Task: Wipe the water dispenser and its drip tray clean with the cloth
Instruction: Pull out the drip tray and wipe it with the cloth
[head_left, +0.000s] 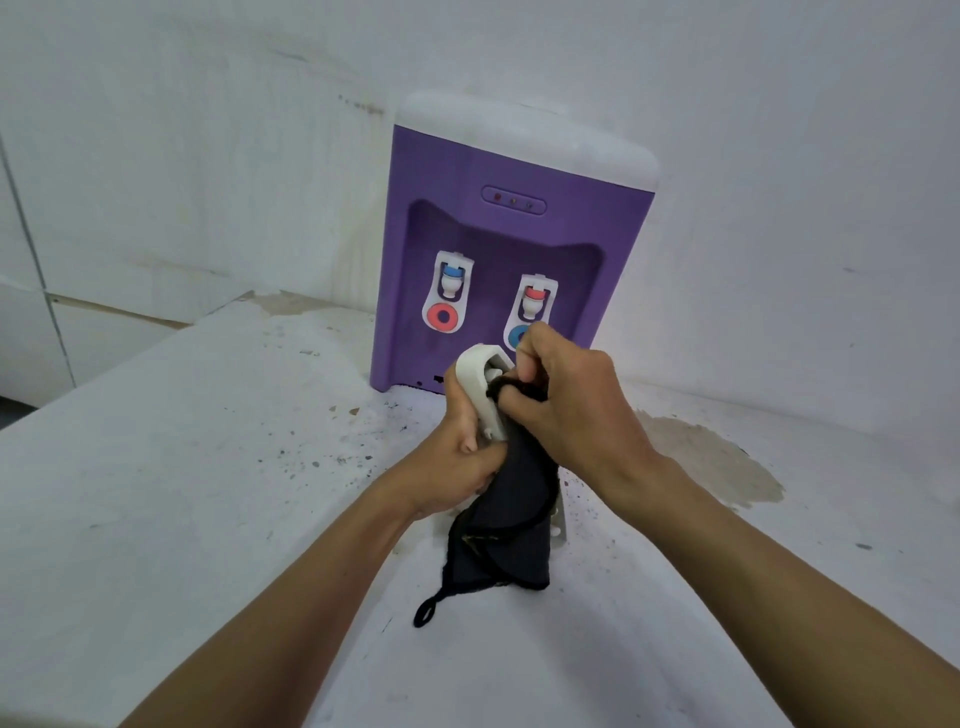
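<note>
Curled round the lower edge of the white moulded plastic drip tray (475, 382), the left hand (452, 452) holds it lifted off the speckled white countertop (182, 467), just in front of the purple, white-topped water dispenser (519, 228). The right hand (571, 400) pinches a bunched part of the dark, soft fabric cloth (506, 525) and presses it into the tray's hollow. The rest of the cloth hangs down towards the countertop. The tray looks light and rigid, probably slick if wet, so a firm hold on its rim suits it best and leaves the hollow free. The limp cloth folds wherever it is pushed, and bunching it at the fingertips should reach the corners. Whether the dispenser's front has been wiped cannot be told.
</note>
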